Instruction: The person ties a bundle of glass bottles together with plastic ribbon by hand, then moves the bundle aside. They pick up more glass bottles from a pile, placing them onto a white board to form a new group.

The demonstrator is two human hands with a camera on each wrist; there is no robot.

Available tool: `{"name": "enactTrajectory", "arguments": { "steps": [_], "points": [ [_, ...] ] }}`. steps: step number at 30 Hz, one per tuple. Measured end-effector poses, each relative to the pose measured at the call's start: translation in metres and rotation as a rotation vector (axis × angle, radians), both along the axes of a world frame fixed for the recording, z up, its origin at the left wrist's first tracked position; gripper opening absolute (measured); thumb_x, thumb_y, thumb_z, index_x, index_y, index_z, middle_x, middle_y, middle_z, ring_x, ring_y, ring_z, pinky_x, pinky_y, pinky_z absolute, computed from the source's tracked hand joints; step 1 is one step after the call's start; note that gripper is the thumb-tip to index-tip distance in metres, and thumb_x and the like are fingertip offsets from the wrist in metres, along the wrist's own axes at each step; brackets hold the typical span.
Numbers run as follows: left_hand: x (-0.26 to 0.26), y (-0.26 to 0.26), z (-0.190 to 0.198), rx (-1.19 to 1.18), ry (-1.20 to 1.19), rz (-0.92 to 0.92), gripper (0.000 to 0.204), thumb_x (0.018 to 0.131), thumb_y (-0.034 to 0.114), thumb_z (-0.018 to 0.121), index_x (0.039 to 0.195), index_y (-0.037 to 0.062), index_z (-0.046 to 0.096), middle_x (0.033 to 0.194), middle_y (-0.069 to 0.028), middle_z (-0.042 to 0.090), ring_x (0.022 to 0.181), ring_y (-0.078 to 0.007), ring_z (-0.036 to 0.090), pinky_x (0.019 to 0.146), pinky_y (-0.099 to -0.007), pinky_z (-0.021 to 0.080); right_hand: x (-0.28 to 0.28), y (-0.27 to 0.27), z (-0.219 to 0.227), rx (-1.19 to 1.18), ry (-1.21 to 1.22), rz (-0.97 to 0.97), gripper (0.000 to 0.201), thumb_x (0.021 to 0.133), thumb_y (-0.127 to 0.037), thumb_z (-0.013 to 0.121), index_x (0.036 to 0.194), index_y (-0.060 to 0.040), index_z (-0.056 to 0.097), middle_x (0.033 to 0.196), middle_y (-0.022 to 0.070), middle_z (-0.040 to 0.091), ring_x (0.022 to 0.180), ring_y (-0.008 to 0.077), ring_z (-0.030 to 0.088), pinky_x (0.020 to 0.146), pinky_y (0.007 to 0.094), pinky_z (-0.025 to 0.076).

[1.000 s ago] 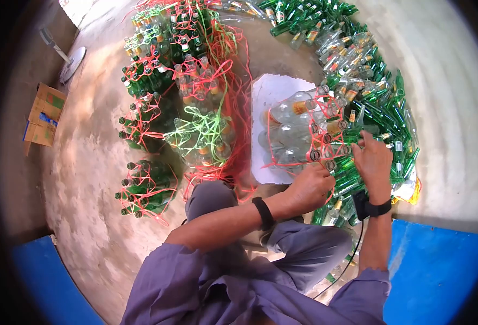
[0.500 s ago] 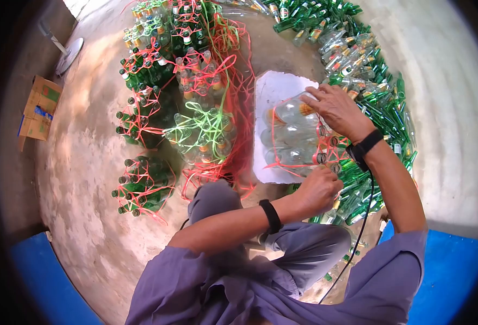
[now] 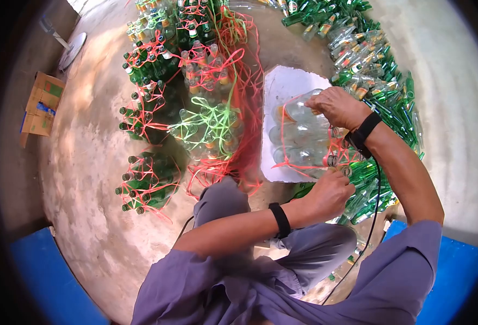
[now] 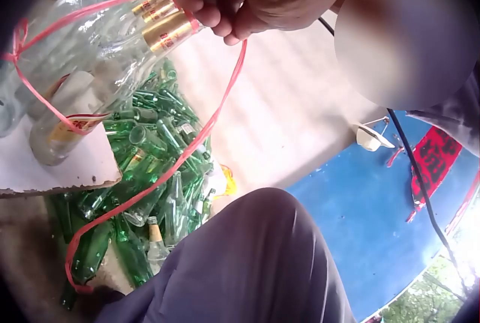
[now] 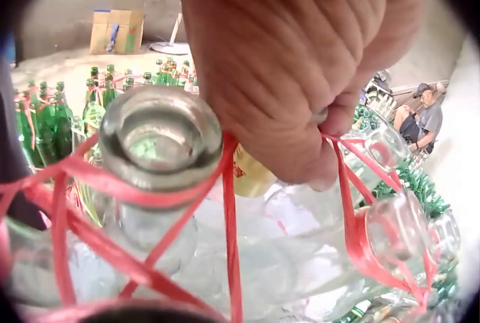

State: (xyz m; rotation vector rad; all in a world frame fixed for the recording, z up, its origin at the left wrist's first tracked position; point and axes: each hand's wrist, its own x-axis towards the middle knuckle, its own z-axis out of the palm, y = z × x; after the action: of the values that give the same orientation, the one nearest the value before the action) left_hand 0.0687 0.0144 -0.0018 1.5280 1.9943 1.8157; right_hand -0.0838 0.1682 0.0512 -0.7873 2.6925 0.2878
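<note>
A bundle of clear glass bottles [image 3: 304, 132] lies on its side on a white board [image 3: 278, 81], necks toward the right. Pink plastic strap [image 5: 232, 240] goes round the bottles and weaves between their necks. My right hand [image 3: 339, 105] is at the bundle's far side, its fingers pinching the strap beside a bottle neck [image 5: 157, 143]. At the near corner my left hand [image 3: 330, 192] pinches the strap by the gold-labelled necks [image 4: 166, 32]. A loose length of strap [image 4: 214, 121] hangs below that hand in the left wrist view.
Loose green and clear bottles [image 3: 382, 97] are heaped along the right. To the left stand tied bundles of green bottles [image 3: 149, 179], a green-strapped bundle [image 3: 209, 127] and tangled pink strap [image 3: 252, 108]. A cardboard box [image 3: 45, 103] is far left. Another person [image 5: 421, 121] sits in the background.
My right hand has gone from the near necks to the bundle's far side, and its spread fingers have closed on the strap. The left hand keeps its pinch at the near corner.
</note>
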Motion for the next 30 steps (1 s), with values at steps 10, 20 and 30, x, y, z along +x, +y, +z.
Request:
{"name": "enactTrajectory", "arguments": {
  "steps": [10, 20, 30],
  "points": [
    [-0.003, 0.003, 0.006, -0.023, -0.122, -0.067, 0.012, 0.061, 0.000, 0.058, 0.070, 0.0030, 0.052, 0.074, -0.0141, 0.052, 0.078, -0.0355, 0.052, 0.069, -0.0466, 0.040, 0.003, 0.007, 0.003, -0.034, 0.001, -0.110, 0.051, 0.070, 0.001, 0.066, 0.117, -0.0165, 0.072, 0.080, 0.0111, 0.067, 0.082, 0.0311, 0.067, 0.068, 0.0437, 0.048],
    [-0.003, -0.003, 0.012, 0.016, -0.152, -0.076, 0.014, 0.060, -0.003, 0.056, 0.071, 0.0023, 0.049, 0.075, -0.0155, 0.051, 0.078, -0.0376, 0.051, 0.069, -0.0466, 0.039, 0.010, 0.007, 0.026, 0.070, -0.019, -0.187, 0.048, 0.068, -0.004, 0.066, 0.113, -0.0179, 0.074, 0.084, 0.0094, 0.070, 0.081, 0.0302, 0.066, 0.068, 0.0434, 0.047],
    [-0.014, -0.008, 0.008, -0.057, -0.101, -0.001, 0.009, 0.068, -0.001, 0.058, 0.076, 0.0016, 0.055, 0.077, -0.0143, 0.053, 0.079, -0.0350, 0.052, 0.071, -0.0444, 0.040, -0.007, 0.014, 0.006, -0.094, 0.061, -0.282, 0.023, 0.071, -0.004, 0.068, 0.094, -0.0073, 0.071, 0.090, 0.0105, 0.072, 0.091, 0.0309, 0.068, 0.075, 0.0421, 0.050]
  ]
}}
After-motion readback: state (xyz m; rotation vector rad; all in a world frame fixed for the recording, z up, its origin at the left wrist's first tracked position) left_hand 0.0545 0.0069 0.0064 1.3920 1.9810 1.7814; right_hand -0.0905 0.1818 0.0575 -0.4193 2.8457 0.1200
